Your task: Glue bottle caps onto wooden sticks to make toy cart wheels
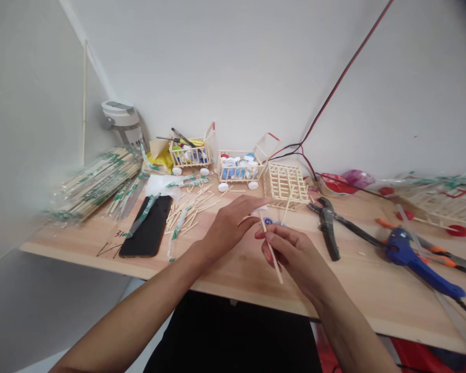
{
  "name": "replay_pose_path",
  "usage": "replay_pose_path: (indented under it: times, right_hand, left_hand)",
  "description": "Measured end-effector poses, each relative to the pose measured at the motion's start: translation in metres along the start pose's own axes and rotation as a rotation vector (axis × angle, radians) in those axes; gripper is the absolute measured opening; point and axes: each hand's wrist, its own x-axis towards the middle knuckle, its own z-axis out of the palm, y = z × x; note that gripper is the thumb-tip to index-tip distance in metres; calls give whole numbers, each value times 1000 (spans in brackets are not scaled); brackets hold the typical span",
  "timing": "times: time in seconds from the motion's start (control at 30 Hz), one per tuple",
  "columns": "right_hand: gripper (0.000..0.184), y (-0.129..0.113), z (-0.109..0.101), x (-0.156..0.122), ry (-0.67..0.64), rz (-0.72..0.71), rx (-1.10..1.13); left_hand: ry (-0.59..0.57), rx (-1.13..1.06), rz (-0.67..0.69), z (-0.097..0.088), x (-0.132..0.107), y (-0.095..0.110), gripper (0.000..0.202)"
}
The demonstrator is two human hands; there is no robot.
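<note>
Two hands: the left hand [229,224] and right hand [295,255] were held close together over the middle of the tabletop [365,292], fingertips almost meeting.
Right grip: thumb and fingers were clamped on a thin wooden stick [277,269] near its middle.
Stick: it slanted, with its lower end jutting out below the right hand towards the person and its upper end up at the left fingertips.
Left grip: the fingers were drawn together at the stick's upper end beside a small white scrap [261,208]; I could not tell whether they pinched anything.
Under the fingers: a blue-and-white round piece [268,221] lay on the tabletop, mostly hidden.
Behind the hands: a lattice box of sticks [286,185] stood just beyond, with two small stick carts [238,167] filled with bottle caps to its left.
Left side: a dark phone [147,234] lay flat, loose sticks [192,206] were scattered beside it, and wrapped chopstick bundles [97,184] were heaped near the wall.
Right side: black pliers [328,230] lay near the right hand, and a blue glue gun [411,257] lay further out.
Wall: red and black wires [334,88] ran down to the tabletop.
</note>
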Motion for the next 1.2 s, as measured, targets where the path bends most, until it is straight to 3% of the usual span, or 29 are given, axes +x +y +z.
replay_pose_path:
  times: [0.1, 0.17, 0.3, 0.4, 0.6, 0.9, 0.97, 1.03, 1.1, 1.2]
  right_hand:
    - [35, -3, -5, -1, -20, 55, 108]
    - [39, -5, -9, -1, 30, 1, 45]
    - [22, -6, -16, 2, 282, -227, -353]
    - [20, -8, -19, 4, 373, -356, -636]
    - [12, -13, -22, 8, 334, -597, -878]
    - [12, -15, -22, 16, 312, -635, -933]
    - [12, -15, -22, 20, 308, -615, -927]
    - [14, -16, -24, 26, 308, -580, -898]
    - [16, -16, -25, 37, 308, -544, -866]
    - [15, -13, -25, 59, 276, -535, -872]
  left_hand:
    - [-56, -71, -127, 2, 0, -1, 33]
    - [-87, -124, -210, 4, 0, -2, 34]
    - [-141, -193, -271, 7, 1, -4, 33]
    - [-166, -225, -251, 7, 3, -4, 32]
    - [-226, -254, -221, 6, 4, -1, 28]
    - [-222, -218, -217, 8, 2, -4, 18]
    - [-228, -205, -228, 9, 1, -5, 25]
    - [-158, -202, -248, 8, 2, -7, 40]
    - [12, -204, -274, 4, 4, -10, 48]
    - [325, -217, -301, -5, 6, -15, 33]
